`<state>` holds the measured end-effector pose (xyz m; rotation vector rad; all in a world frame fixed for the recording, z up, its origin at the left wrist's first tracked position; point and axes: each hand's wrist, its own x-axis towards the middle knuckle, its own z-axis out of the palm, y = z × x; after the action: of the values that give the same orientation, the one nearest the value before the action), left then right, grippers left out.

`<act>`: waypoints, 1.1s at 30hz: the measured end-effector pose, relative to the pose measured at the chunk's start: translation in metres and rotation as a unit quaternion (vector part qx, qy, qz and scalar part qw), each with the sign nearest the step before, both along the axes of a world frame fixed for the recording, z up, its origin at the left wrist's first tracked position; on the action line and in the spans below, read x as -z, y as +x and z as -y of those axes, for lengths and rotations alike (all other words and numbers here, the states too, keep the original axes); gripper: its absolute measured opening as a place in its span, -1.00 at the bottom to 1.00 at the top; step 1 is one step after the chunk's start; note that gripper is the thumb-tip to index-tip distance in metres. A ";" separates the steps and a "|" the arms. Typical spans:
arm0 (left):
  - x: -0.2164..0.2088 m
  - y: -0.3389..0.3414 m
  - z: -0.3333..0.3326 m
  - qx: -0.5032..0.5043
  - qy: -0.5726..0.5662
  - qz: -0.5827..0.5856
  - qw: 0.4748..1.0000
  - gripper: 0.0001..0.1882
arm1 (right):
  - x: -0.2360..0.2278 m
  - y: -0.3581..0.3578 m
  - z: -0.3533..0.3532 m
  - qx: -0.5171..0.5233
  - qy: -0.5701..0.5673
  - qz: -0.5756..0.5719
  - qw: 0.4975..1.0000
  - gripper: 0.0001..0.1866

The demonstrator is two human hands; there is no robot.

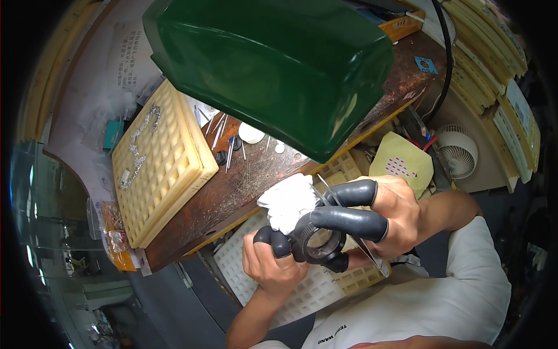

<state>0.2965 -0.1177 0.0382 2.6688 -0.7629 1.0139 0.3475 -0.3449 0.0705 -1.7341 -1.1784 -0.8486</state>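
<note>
Hands mid-job: left hand (270,262) pinches a dark ring (318,244) from below, right hand (389,212), fingers capped in grey rubber, curls over its top gripping a thin file (354,235), white cloth (289,200) just beyond both; how much filing remains cannot be told.

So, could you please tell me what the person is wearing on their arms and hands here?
Both forearms are bare. The right arm comes out of a short white sleeve. On the right hand, dark grey rubber finger cots cover at least two fingers, long and smooth. The left hand has similar dark cots on two fingertips. No full gloves, watch or rings are visible.
</note>
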 end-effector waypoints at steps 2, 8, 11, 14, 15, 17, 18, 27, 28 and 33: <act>0.000 0.000 0.000 0.005 -0.005 0.003 1.000 -0.59 | 0.000 0.001 0.000 0.006 -0.007 0.007 1.000 -0.41; 0.000 0.001 0.000 0.006 -0.006 0.008 1.000 -0.60 | 0.004 0.004 -0.001 -0.011 0.001 0.005 1.000 -0.41; 0.001 0.002 0.001 0.009 -0.012 0.003 1.000 -0.60 | 0.004 0.004 0.001 -0.004 -0.006 0.015 1.000 -0.41; 0.002 0.002 -0.001 0.029 -0.014 -0.007 0.999 -0.62 | 0.000 0.002 0.005 -0.002 -0.018 -0.004 1.000 -0.42; 0.000 0.002 -0.001 0.027 -0.012 -0.012 0.999 -0.63 | 0.001 0.002 0.004 0.003 -0.005 0.002 1.000 -0.41; -0.003 0.001 0.001 0.023 -0.004 -0.013 1.000 -0.69 | 0.006 0.001 0.006 0.016 0.006 0.006 1.000 -0.43; -0.005 -0.001 0.001 0.010 -0.003 -0.017 1.000 -0.73 | 0.004 0.002 0.010 0.032 0.009 0.002 0.999 -0.42; -0.003 -0.001 0.002 -0.001 -0.005 0.001 1.000 -0.73 | -0.015 0.047 0.109 0.403 0.000 -0.055 0.913 -0.48; -0.003 -0.001 0.002 0.001 -0.006 -0.003 1.000 -0.73 | -0.016 0.057 0.122 0.424 -0.006 -0.048 0.904 -0.52; -0.004 0.000 0.004 0.003 -0.009 0.005 1.000 -0.70 | -0.022 0.070 0.141 0.492 -0.122 0.024 0.862 -0.58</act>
<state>0.2962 -0.1219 0.0419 2.6471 -0.7594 1.0296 0.4178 -0.4864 0.0924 -2.5765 -0.3448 -1.3595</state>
